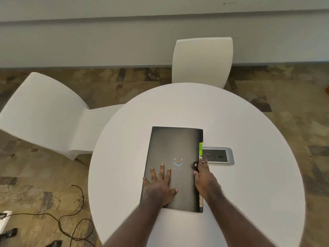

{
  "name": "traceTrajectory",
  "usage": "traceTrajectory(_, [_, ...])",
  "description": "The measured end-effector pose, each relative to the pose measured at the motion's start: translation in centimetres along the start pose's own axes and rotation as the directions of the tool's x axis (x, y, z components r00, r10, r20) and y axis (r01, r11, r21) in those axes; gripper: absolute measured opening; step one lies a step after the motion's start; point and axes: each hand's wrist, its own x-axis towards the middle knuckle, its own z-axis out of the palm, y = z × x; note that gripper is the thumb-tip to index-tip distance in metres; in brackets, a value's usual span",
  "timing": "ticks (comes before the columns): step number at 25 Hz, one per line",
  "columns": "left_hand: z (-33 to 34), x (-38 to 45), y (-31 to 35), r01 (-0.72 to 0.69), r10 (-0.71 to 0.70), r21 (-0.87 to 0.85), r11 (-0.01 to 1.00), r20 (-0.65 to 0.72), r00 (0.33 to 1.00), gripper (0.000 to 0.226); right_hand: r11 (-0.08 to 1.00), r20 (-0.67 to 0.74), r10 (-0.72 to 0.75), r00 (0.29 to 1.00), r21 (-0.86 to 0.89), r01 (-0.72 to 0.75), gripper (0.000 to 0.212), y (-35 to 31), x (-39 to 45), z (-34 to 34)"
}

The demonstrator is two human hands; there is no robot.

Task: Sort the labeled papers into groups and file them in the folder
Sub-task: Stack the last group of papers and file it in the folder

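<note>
Left hand (160, 184) flat, fingers spread, pressing folder (173, 168). Right hand (203, 172) at right edge by snap (195, 165), grip unclear. Folder long way points away. Right hand nearer snap.

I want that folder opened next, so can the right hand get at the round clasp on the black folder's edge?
Probably yes. The right hand already lies beside the round dark clasp on the black folder, fingertips beside it, nothing between; the left hand presses flat on the cover farther left.
</note>
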Motion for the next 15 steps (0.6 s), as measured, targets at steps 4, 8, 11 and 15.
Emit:
traceTrajectory(4, [0.1, 0.2, 1.3, -0.005, 0.007, -0.05, 0.999, 0.049, 0.999, 0.091, 0.959, 0.156, -0.074, 0.985, -0.261, 0.113, 0.067, 1.4, -0.1, 1.4])
traceTrajectory(8, [0.2, 0.5, 2.6, -0.01, 0.019, -0.108, 0.994, 0.084, 0.996, 0.095, 0.899, 0.07, -0.101, 0.992, -0.421, 0.121, 0.069, 2.6, 0.2, 1.5])
traceTrajectory(11, [0.5, 0.8, 3.1, -0.003, 0.018, -0.131, 0.991, 0.113, 0.993, 0.096, 0.876, 0.109, -0.084, 0.99, -0.466, 0.126, 0.076, 3.4, 0.6, 1.1])
traceTrajectory(15, [0.8, 0.9, 3.3, 0.006, 0.007, -0.118, 0.993, 0.115, 0.993, 0.098, 0.855, 0.145, -0.069, 0.987, -0.501, 0.133, 0.078, 3.9, 1.0, 1.6])
